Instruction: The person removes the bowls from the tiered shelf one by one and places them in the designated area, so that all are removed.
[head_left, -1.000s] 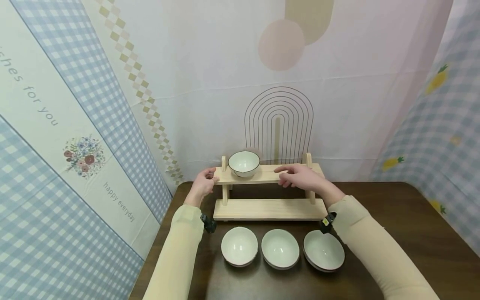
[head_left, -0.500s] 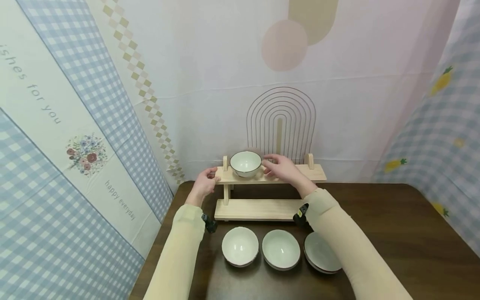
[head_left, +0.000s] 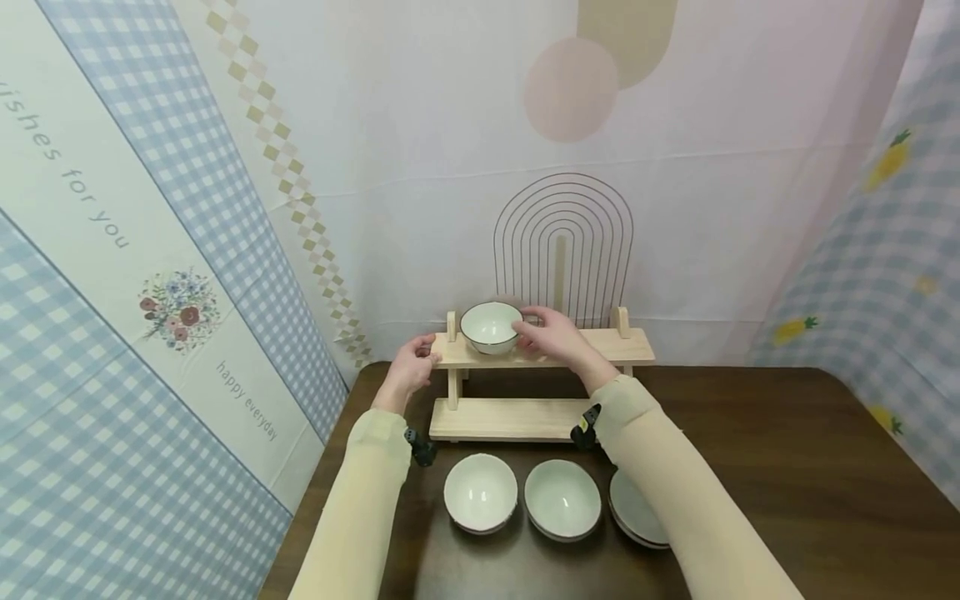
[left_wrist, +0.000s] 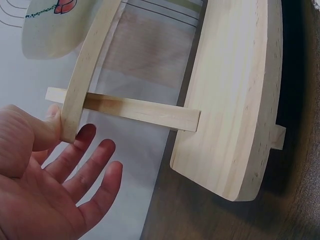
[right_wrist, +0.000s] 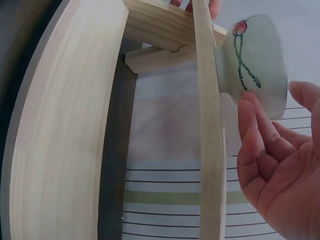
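A small white bowl with a dark rim stands at the left of the upper board of a two-tier wooden shelf. In the right wrist view, a red bud and twisted green stems show on the bowl's side. My right hand holds the bowl at its right side, fingertips against the outer wall and thumb at the rim. With thumb and index finger, my left hand pinches the upper board's left end; its other fingers hang free below. The lower board bears nothing.
Three places of white bowls line the dark table before the shelf: a left bowl, a middle bowl and a right bowl, partly behind my right sleeve. A printed cloth hangs behind.
My right hand has moved left along the upper board, from apart from the bowl to its right side. My left hand stays at the shelf's end.
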